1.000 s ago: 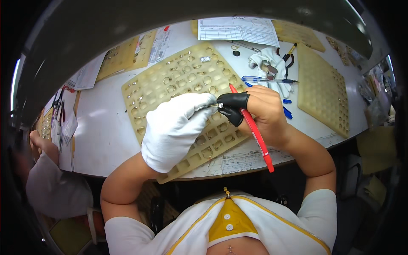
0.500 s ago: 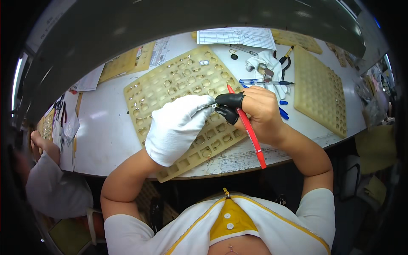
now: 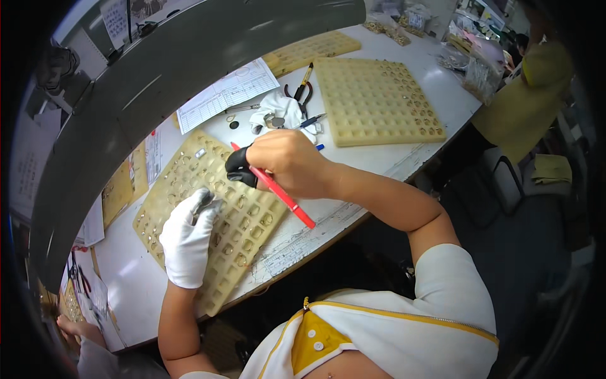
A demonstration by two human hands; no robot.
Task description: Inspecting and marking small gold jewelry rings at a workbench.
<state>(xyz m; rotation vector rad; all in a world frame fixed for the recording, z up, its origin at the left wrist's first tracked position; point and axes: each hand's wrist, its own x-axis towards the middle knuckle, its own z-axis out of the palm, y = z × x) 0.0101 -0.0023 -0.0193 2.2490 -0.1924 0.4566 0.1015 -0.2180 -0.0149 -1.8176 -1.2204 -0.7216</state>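
My left hand (image 3: 187, 241), in a white glove with dark-smudged fingertips, is over the lower left part of a cream gridded tray (image 3: 226, 281) of rings. Its fingertips are curled together; whatever is in them is too small to make out. My right hand (image 3: 285, 161), with black covers on thumb and forefinger, holds a red pen (image 3: 284, 196) over the tray’s upper right part, its covered fingertips bent close together. The two hands are apart.
A second gridded tray (image 3: 372, 95) lies at the right, near pliers (image 3: 298, 95), a white cloth (image 3: 284, 110) and a paper form (image 3: 224, 95). A dark overhang (image 3: 158, 69) crosses the back. A co-worker’s hand (image 3: 72, 325) is at lower left; a person in yellow (image 3: 527, 107) is at upper right.
My hands, together on a small ring before, have separated: the left lower, the right higher over the tray. The whole view has swung toward the right, showing more of that side.
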